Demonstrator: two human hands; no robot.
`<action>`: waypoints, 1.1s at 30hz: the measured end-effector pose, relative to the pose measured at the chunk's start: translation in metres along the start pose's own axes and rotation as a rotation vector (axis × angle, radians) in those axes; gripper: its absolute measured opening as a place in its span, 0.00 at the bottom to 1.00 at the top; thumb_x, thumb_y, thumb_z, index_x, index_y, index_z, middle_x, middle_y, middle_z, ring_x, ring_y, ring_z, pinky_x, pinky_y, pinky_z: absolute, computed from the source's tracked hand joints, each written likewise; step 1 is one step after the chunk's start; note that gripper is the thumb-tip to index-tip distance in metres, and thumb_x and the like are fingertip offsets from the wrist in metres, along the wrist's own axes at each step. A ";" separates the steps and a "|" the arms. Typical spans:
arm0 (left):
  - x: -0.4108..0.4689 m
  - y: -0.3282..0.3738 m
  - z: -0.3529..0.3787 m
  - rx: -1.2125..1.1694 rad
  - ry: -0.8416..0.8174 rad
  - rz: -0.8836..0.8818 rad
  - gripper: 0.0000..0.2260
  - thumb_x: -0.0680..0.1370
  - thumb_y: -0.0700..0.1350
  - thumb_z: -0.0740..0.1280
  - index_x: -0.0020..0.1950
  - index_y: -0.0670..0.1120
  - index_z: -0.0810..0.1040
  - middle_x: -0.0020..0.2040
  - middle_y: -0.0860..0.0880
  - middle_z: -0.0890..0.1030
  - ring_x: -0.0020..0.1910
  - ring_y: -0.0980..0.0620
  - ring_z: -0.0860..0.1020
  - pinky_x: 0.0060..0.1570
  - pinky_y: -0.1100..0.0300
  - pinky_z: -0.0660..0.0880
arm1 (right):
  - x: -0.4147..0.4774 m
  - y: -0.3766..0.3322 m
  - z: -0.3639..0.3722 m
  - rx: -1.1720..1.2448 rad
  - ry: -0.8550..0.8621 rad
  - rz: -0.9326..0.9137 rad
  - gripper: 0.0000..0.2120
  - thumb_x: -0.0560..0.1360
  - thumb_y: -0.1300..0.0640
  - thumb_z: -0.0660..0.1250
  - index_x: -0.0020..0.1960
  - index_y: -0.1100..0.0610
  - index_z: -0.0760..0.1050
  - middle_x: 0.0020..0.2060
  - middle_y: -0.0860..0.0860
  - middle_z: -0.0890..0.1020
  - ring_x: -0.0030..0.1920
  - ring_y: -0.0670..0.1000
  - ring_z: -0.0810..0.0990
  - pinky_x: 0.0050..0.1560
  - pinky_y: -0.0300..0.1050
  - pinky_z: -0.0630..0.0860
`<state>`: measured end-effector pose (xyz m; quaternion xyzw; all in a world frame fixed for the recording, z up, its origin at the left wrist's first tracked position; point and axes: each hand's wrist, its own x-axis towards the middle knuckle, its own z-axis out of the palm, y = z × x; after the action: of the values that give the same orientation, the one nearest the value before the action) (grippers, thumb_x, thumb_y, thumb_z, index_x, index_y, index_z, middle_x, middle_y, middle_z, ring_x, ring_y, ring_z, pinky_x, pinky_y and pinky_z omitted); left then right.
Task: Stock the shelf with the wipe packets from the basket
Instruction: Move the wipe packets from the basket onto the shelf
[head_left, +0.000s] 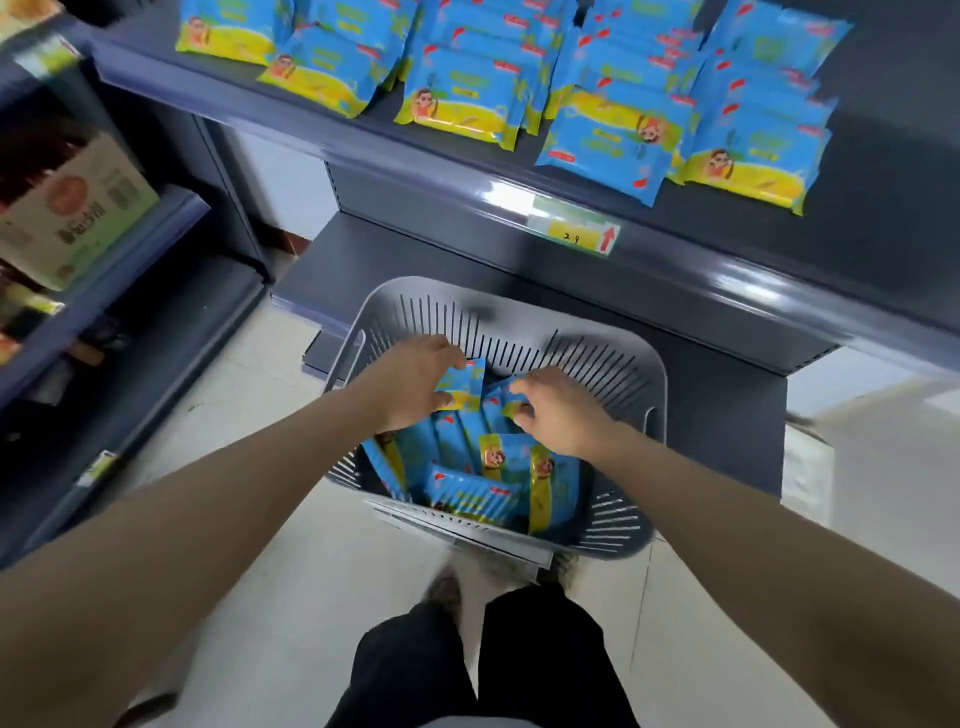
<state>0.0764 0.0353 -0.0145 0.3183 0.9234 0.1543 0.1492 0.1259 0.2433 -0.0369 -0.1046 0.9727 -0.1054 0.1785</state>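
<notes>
left hand (410, 382): inside the basket (639, 358), near its far wall; thumb and fingers pinched on an upright wipe packet (462, 382), raised a little above the rest.

right hand (558, 410): just beside the left, also inside the basket; fingers curled over the top edge of a second packet (511, 402). grip looks closed, though blurred by motion.

remaining packets (478, 493): several, standing on edge or leaning against the basket's near wall and middle. far part of the basket floor dark, not readable.

basket: grey, slotted walls, set on the floor (270, 545) against the front edge of the lower shelf (415, 249).

shelf (883, 171): above the basket, already carrying stocked packets (457, 98) laid flat in overlapping rows from the left end past the middle. bare surface showing at the right end and along the front edge. price tag (576, 228) on the front lip.

side unit, left: carton (67, 208) and other goods, not part of the job.

progress, as judged: well under way but not finished. many packets shelved, 2 in hand and not yet lifted clear, several left in the basket. room for them appears to be at the shelf's right end.
</notes>
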 end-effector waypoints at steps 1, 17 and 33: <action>-0.001 -0.004 0.010 0.002 -0.038 -0.015 0.19 0.73 0.45 0.70 0.62 0.43 0.73 0.59 0.43 0.74 0.58 0.43 0.73 0.59 0.52 0.68 | 0.002 0.002 0.014 -0.006 -0.079 0.024 0.10 0.75 0.56 0.65 0.53 0.60 0.72 0.49 0.55 0.76 0.52 0.56 0.74 0.49 0.49 0.71; 0.031 -0.038 0.066 -0.010 -0.190 -0.169 0.17 0.76 0.47 0.67 0.62 0.43 0.72 0.58 0.42 0.74 0.54 0.42 0.74 0.54 0.49 0.71 | 0.038 0.011 0.031 0.081 -0.378 0.183 0.08 0.70 0.60 0.69 0.41 0.61 0.70 0.37 0.53 0.70 0.36 0.50 0.70 0.31 0.42 0.63; 0.098 -0.080 0.106 0.018 -0.350 -0.262 0.38 0.73 0.58 0.68 0.75 0.42 0.57 0.74 0.43 0.60 0.70 0.40 0.62 0.67 0.47 0.63 | 0.035 0.034 -0.022 0.159 -0.017 0.277 0.08 0.72 0.59 0.67 0.46 0.64 0.76 0.50 0.62 0.80 0.52 0.60 0.76 0.43 0.44 0.65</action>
<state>-0.0012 0.0573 -0.1581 0.2188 0.9183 0.0676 0.3231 0.0796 0.2713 -0.0364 0.0440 0.9649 -0.1555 0.2072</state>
